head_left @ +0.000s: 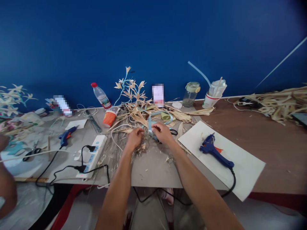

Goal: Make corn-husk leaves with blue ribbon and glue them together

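My left hand (pixel 135 139) is over the middle of the table, its fingers drawn together at a tangle of thin wires and dry scraps. Anything between those fingertips is too small to make out. Just right of it, my right hand (pixel 163 132) pinches a light-blue ribbon (pixel 150 121), which loops up and over the pile behind. That pile is made of dried husk strips (pixel 177 114). Behind it stand husk flowers (pixel 130 89) on blue-wrapped stems. Dark scissor handles (pixel 173 131) partly show beside my right hand.
A blue glue gun (pixel 216 150) lies on a white board (pixel 249 166) at right. A power strip (pixel 96 153) with black cords and another glue gun (pixel 65 136) are at left. Behind are an orange cup (pixel 109 118), a bottle (pixel 102 95) and a jar (pixel 191 95). A co-worker's arm (pixel 6 185) shows at far left.
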